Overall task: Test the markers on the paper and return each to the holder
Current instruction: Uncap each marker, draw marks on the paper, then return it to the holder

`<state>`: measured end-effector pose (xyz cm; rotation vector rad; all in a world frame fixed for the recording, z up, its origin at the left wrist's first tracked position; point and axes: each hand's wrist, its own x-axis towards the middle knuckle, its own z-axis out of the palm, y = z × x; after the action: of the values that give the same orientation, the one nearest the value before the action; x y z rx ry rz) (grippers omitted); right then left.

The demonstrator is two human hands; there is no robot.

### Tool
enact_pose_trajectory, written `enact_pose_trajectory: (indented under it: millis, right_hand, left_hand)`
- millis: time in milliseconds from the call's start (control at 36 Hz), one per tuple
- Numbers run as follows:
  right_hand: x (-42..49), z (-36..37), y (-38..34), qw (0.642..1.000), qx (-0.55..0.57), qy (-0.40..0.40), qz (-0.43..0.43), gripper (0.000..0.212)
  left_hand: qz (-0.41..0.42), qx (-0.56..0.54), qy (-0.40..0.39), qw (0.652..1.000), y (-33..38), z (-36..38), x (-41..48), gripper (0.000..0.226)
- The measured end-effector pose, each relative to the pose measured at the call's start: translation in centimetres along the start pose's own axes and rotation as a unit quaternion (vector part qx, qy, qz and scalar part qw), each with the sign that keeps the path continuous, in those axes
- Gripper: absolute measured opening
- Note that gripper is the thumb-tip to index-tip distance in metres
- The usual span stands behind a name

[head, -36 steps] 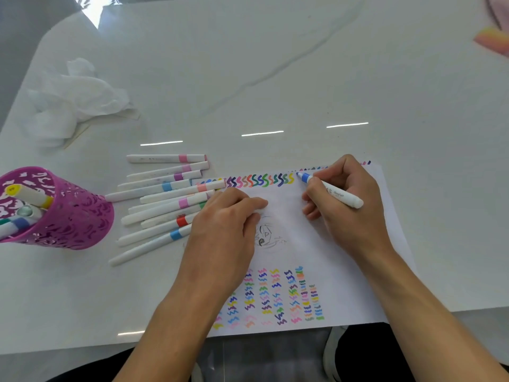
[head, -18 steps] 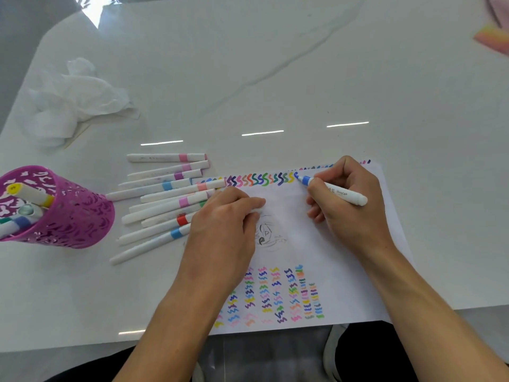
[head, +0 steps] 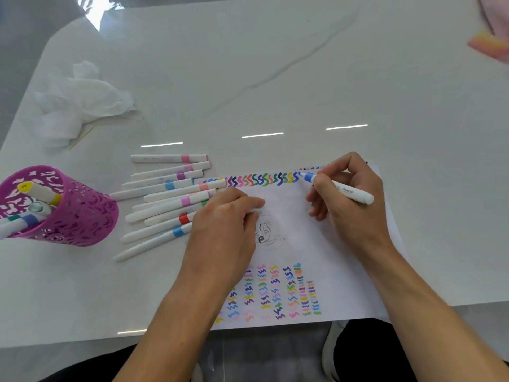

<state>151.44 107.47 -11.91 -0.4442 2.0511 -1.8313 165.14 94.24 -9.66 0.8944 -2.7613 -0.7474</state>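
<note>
**Marker test partway through**

At far left, pink holder (head: 68, 213) with a few markers back inside. Beside it, about ten loose markers (head: 165, 210) waiting on the table. On the paper (head: 344, 271), left hand (head: 223, 230) curled around what looks like a cap. Right hand (head: 349, 205) pinching blue marker (head: 338, 187), tip at the squiggle row.
</note>
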Motion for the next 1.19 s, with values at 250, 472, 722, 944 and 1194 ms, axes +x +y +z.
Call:
enact_pose_trajectory:
  millis: [250, 472, 722, 944, 1194]
  right_hand:
    - [-0.4, -0.5, -1.7, 0.999, -0.001, 0.002, -0.035, 0.012]
    - [-0.9, 0.2, -2.6, 0.998, 0.024, -0.05, -0.022, 0.004]
    - [-2.2, 1.5, -4.2, 0.991, 0.094, -0.091, -0.016, 0.011]
    - [-2.3, 1.8, -3.9, 0.993, 0.079, -0.082, -0.016, 0.012]
    - [-2.1, 1.8, -3.7, 0.995, 0.071, -0.07, -0.005, 0.013]
  left_hand:
    - [0.006, 0.003, 0.019, 1.0, 0.2, -0.3, -0.3, 0.021]
    - [-0.063, -0.138, 0.047, 0.987, 0.3, -0.6, -0.3, 0.021]
    - [-0.092, -0.404, 0.007, 0.91, 0.3, -0.9, -0.2, 0.02]
    - [-0.076, -0.409, -0.009, 0.909, 0.3, -0.7, -0.3, 0.024]
    - [-0.077, -0.412, -0.024, 0.907, 0.4, -0.8, -0.2, 0.023]
